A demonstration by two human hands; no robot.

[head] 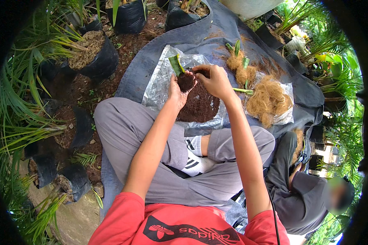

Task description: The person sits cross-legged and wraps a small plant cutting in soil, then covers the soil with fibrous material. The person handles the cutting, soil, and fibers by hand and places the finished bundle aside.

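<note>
My left hand (178,92) cups a ball of dark soil (186,82) in its palm. From that soil rises a cut piece of green leaf with yellow edges (176,65), leaning left. My right hand (214,80) is beside it, fingers bent and thumb tip close to the soil ball. Dark soil shows in the curl of its fingers, but whether they grip any is unclear. Beneath both hands, a heap of dark soil (199,105) lies on a clear plastic sheet (155,88).
Fibre-wrapped leaf cuttings (241,72) lie to the right, near a loose heap of coconut fibre (268,98) on plastic. Dark ground cloth (135,76) is spread underneath. Potted plants in black grow bags (101,59) line the left. Another person (303,196) sits at the right.
</note>
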